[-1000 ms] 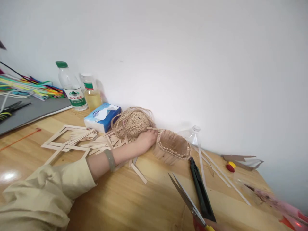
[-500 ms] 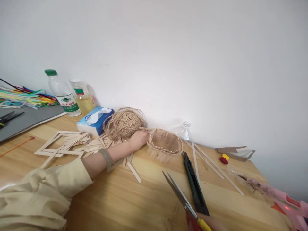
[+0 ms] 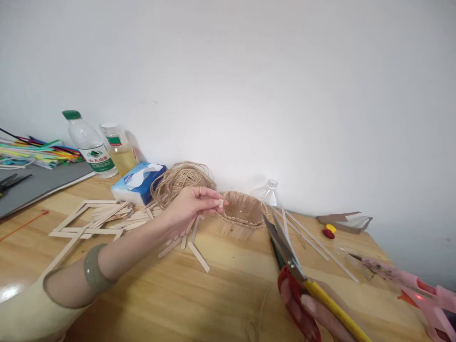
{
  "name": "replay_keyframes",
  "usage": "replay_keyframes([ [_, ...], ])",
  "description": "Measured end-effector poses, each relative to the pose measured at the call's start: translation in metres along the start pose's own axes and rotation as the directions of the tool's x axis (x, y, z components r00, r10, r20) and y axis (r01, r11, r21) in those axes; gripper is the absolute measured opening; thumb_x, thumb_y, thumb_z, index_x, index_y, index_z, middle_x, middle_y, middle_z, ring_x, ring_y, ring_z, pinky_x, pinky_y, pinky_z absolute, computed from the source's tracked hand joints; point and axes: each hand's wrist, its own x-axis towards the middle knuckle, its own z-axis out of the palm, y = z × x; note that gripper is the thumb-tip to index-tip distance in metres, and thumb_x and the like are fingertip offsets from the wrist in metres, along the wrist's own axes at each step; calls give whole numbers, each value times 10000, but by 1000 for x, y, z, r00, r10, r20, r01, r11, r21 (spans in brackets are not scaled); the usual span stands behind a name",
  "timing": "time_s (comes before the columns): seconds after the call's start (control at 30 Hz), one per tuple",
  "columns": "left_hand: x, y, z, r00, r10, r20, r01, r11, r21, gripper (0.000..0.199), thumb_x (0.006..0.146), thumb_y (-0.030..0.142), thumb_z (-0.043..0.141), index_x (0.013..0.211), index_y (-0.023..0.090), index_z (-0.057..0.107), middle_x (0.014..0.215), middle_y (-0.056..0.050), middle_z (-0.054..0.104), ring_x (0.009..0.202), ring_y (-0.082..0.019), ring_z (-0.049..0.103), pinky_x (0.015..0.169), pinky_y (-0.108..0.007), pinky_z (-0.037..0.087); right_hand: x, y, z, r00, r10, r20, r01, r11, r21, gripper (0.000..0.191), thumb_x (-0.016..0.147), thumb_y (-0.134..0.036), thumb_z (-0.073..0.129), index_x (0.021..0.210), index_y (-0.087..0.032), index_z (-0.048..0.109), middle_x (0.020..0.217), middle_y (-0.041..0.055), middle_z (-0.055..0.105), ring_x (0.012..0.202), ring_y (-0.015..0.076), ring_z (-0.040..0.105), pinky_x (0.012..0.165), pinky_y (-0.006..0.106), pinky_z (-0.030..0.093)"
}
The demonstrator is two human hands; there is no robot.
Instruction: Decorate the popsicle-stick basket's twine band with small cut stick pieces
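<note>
The left hand point(image 3: 190, 205) is raised over the table point(image 3: 199, 304), thumb and fingers pinched together on a small pale piece point(image 3: 221, 203); that piece sits in view against the left end of an oval basket point(image 3: 244, 221), and whether it touches the rim cannot be told; the basket stands upright near the table's far edge, close to the wall point(image 3: 249, 95). The right hand point(image 3: 322, 316), toward the near right part of the table, is closed around the red and yellow handles of the scissors point(image 3: 294, 266), their blades slightly apart and aimed at the far edge; a dark cutter point(image 3: 276, 251) lies partly hidden beneath them.

Along the far edge, left of the basket, come a ball of twine point(image 3: 185, 179), a blue and white tissue pack point(image 3: 140, 183), a jar point(image 3: 123, 156) of yellowish liquid and a green-capped bottle point(image 3: 93, 148); the left edge side carries a grey mat point(image 3: 46, 185); pale wooden sticks point(image 3: 114, 213) spread between the tissue pack and the left forearm. Right of the basket, white strips point(image 3: 313, 244) slant away from the far edge; a pink glue gun point(image 3: 409, 285) lies by the right edge, hemming that side; the widest stretch of wood for moving runs from the basket toward the near side, between the left forearm and the scissors.
</note>
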Motion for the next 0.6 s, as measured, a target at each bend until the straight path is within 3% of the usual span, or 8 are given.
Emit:
replay_keyframes([
  [0.07,-9,6,13,997,-55,48,61,988,-142,174,742,233,641,867,112,649,895,-84,711,769,-150,682,700,-243,532,10,-15,9,999,-41,-33,44,995,86,363,790,-521,511,666,-183,554,516,-27,464,438,110,410,450,242,335],
  [0.17,-20,10,35,985,-122,125,152,951,-271,150,709,225,680,818,127,649,761,-40,693,671,-118,662,620,-211,515,26,-25,23,989,-2,-151,33,979,202,181,757,-366,548,787,-188,567,640,-16,531,575,134,483,554,253,390],
  [0.33,-30,10,66,930,-262,257,359,796,-487,127,616,166,735,687,111,647,580,16,625,526,-68,557,526,-184,446,39,-20,36,994,11,-109,11,980,201,52,717,-234,547,714,-185,531,556,-40,506,541,129,480,567,265,395],
  [0.5,-34,3,79,936,-246,254,347,776,-527,86,646,161,701,679,121,633,619,7,654,546,-67,556,528,-185,432,36,-9,41,994,-29,-106,52,973,223,277,821,-336,483,579,-203,459,494,-40,477,496,114,456,541,254,381],
  [0.6,-35,-1,81,935,-235,265,343,789,-510,81,663,168,694,680,124,627,653,3,658,585,-76,568,539,-189,440,35,-8,41,990,-19,-143,52,973,226,264,814,-358,506,604,-209,448,485,-49,465,487,110,438,498,239,362],
])
